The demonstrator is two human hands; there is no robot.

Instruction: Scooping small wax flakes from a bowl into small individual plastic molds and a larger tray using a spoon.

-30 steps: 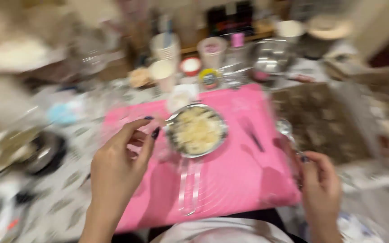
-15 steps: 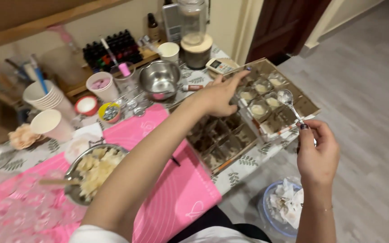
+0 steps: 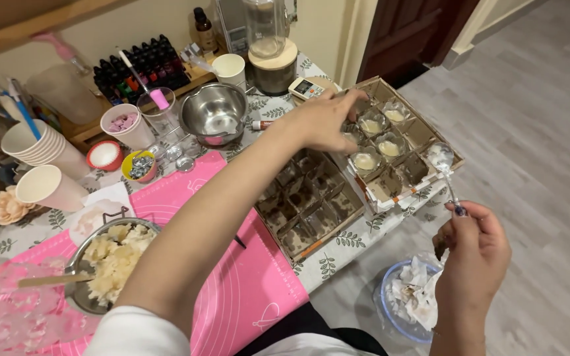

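My left hand [image 3: 324, 120] reaches across the table and rests on the rim of a cardboard divider box [image 3: 338, 191]; its fingers touch a small glass jar in one cell. Several cells at the far right hold little jars of pale wax [image 3: 365, 160]. My right hand [image 3: 471, 245] pinches the handle of a metal spoon [image 3: 444, 168], whose bowl hangs over the box's right corner. A metal pan of pale yellow wax flakes [image 3: 112, 258] sits on the pink silicone mat [image 3: 245, 290] at the lower left.
A steel bowl [image 3: 216, 113], paper cups [image 3: 34, 146], a rack of small dark bottles [image 3: 141, 66], a glass jar on a wooden base [image 3: 268, 46] and a thermometer [image 3: 306, 88] crowd the back. A bin with crumpled tissue [image 3: 411, 296] stands on the floor.
The view swung right from the pan to the divider box. My left hand left the pan and reached to the jars. My right hand keeps the spoon, now over the box.
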